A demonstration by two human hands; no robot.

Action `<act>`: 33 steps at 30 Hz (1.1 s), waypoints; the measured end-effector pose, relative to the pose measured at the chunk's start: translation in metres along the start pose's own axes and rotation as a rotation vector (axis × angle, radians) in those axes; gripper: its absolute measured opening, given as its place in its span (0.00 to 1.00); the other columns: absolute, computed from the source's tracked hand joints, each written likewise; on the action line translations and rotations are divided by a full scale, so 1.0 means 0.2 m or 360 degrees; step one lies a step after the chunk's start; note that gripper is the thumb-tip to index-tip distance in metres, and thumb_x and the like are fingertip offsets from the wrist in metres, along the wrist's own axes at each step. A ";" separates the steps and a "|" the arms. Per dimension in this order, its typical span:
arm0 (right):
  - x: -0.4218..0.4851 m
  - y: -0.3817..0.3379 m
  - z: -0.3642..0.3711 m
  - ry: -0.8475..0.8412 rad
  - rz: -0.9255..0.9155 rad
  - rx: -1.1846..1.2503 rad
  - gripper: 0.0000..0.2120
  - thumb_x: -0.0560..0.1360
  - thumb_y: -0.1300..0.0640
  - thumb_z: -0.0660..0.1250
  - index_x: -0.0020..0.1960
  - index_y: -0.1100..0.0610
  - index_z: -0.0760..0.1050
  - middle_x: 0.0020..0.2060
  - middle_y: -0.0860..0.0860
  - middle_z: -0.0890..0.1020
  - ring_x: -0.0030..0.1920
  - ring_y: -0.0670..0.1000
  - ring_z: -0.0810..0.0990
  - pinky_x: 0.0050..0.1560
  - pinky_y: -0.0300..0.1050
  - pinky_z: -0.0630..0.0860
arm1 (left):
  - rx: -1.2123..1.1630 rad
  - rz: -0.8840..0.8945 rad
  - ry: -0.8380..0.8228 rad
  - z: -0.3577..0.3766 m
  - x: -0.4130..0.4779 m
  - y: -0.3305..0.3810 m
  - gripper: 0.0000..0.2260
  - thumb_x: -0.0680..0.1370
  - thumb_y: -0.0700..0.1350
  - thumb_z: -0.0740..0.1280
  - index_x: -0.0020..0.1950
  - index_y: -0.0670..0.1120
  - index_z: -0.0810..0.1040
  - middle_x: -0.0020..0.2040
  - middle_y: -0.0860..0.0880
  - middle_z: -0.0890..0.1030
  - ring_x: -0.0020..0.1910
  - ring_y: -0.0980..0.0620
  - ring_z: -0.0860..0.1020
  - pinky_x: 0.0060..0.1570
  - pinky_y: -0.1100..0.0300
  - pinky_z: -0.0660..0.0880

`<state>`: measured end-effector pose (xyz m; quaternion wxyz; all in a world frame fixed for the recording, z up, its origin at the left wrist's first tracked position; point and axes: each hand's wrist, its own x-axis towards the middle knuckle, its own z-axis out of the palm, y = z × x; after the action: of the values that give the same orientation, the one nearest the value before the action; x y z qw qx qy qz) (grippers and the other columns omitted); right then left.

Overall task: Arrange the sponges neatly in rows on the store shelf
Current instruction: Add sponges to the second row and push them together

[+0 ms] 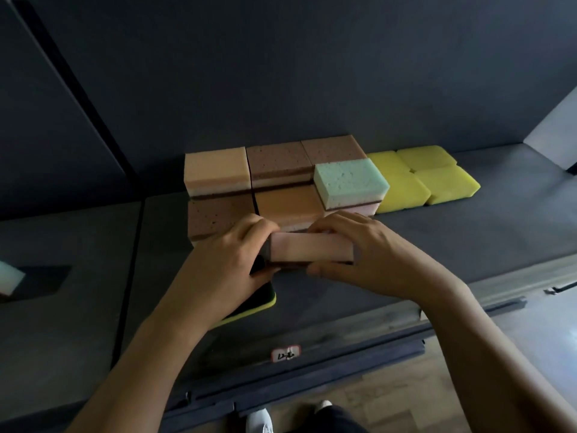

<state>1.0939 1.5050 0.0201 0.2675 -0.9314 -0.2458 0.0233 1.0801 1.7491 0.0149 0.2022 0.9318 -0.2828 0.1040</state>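
You are standing at a dark grey store shelf, looking down at it, and it is filling most of the view. A block of stacked two-layer sponges is sitting against the shelf's back wall: a peach-topped stack at the block's far left, two brown-topped stacks beside it along the wall, and in front of those a brown sponge and an orange sponge. A mint-green sponge is lying on top at the block's right front corner. Just right of the block, four yellow sponges are lying flat in a two-by-two group, touching one another.

Your left hand and right hand are both gripping one pink sponge, one hand at each end, fingers curled over the top and thumbs underneath. You are holding it right in front of the block, its long pale side facing you and a dark scouring layer showing along the bottom edge.

Under your left wrist, a flat yellow-edged sponge with a dark top is lying on the shelf. A small handwritten label is sticking to the shelf's front rail, directly below the pink sponge.
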 end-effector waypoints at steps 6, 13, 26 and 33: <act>0.00 0.08 -0.02 -0.0287 0.0236 0.0246 0.29 0.67 0.30 0.66 0.65 0.36 0.68 0.56 0.37 0.76 0.52 0.39 0.78 0.50 0.36 0.78 | 0.0050 -0.0035 -0.0053 0.00 0.00 0.02 0.21 0.69 0.47 0.73 0.59 0.50 0.69 0.61 0.53 0.72 0.47 0.56 0.79 0.40 0.66 0.77; -0.04 0.14 -0.01 -0.0165 0.0204 0.0312 0.31 0.65 0.34 0.73 0.64 0.38 0.67 0.53 0.35 0.72 0.53 0.36 0.75 0.48 0.28 0.74 | 0.0056 -0.0134 -0.0230 0.03 0.02 0.05 0.29 0.68 0.54 0.76 0.64 0.56 0.65 0.66 0.58 0.65 0.56 0.59 0.73 0.52 0.63 0.73; -0.05 0.15 0.00 0.0091 -0.0168 0.0104 0.33 0.66 0.39 0.76 0.64 0.47 0.66 0.60 0.42 0.73 0.50 0.45 0.77 0.47 0.48 0.78 | 0.0115 -0.0081 -0.0253 0.05 0.14 0.17 0.29 0.70 0.63 0.68 0.67 0.50 0.70 0.66 0.57 0.69 0.57 0.56 0.73 0.49 0.66 0.66; -0.05 0.18 -0.05 0.0082 -0.0262 0.0075 0.35 0.68 0.33 0.70 0.69 0.49 0.67 0.64 0.42 0.73 0.57 0.41 0.75 0.54 0.46 0.79 | 0.0067 -0.0106 -0.0233 0.03 0.15 0.18 0.30 0.70 0.62 0.71 0.67 0.51 0.71 0.64 0.57 0.70 0.58 0.57 0.73 0.53 0.65 0.68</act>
<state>1.1029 1.4680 0.0099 0.2966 -0.9018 -0.3138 -0.0169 1.0851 1.7046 0.0301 0.1648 0.9499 -0.2632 0.0348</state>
